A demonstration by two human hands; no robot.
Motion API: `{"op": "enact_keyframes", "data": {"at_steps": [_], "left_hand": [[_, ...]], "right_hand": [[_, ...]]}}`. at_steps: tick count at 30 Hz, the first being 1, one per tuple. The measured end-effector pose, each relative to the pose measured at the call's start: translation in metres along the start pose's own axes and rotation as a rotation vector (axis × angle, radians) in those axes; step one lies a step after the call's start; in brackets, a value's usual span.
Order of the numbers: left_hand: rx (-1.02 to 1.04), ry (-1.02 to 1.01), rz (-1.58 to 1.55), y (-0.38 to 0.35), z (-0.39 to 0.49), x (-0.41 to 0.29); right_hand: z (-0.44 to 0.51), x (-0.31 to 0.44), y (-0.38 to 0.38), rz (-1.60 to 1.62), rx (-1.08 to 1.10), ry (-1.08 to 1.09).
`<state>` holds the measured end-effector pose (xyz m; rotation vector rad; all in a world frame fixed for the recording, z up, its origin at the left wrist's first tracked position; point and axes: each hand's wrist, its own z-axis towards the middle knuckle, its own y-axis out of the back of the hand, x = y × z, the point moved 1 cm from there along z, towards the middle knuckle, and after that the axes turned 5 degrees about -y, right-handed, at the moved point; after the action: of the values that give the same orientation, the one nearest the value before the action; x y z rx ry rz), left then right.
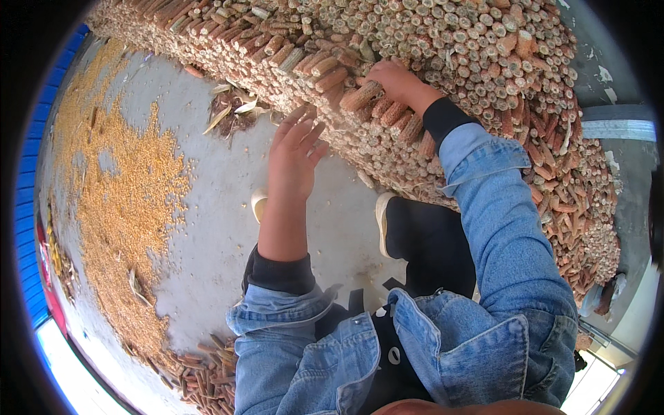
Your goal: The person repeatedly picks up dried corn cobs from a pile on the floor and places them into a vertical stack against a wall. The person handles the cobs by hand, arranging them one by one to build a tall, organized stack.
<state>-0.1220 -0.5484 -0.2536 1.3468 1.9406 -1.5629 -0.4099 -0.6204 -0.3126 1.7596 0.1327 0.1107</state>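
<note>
A large stack of dried, shelled corn cobs fills the upper right, most with their cut ends facing outward. My right hand rests on top of the stack's front edge, fingers curled down among the cobs; whether it grips one is hidden. Just below its fingers, one thick corn cob lies across the edge, beside several reddish cobs. My left hand hangs in the air over the floor in front of the stack, fingers apart, holding nothing.
Loose yellow corn kernels spread over the grey floor at left. Dry husks lie near the stack's foot. More loose cobs are heaped at lower left. A blue wall borders the far left.
</note>
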Motion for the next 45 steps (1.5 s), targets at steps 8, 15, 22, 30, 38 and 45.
{"op": "enact_keyframes", "data": {"at_steps": [8,15,22,30,38,45], "left_hand": [[0.021,-0.004,-0.012,0.0,0.001,-0.005],[0.015,0.01,-0.042,0.0,0.002,-0.004],[0.002,0.011,-0.052,-0.005,0.003,-0.001],[0.011,0.016,-0.067,0.0,0.005,0.0],[0.012,0.007,-0.014,0.009,0.0,-0.006],[0.006,0.016,-0.038,0.01,-0.002,-0.005]], "right_hand": [[0.018,-0.021,-0.009,-0.066,0.144,0.057],[0.01,-0.033,-0.02,0.068,0.007,0.124],[0.0,-0.024,-0.018,0.419,0.036,0.038],[-0.003,-0.018,-0.026,0.228,0.108,-0.021],[0.006,-0.021,-0.039,0.511,0.065,-0.085],[0.003,0.0,-0.043,0.468,-0.197,-0.081]]}}
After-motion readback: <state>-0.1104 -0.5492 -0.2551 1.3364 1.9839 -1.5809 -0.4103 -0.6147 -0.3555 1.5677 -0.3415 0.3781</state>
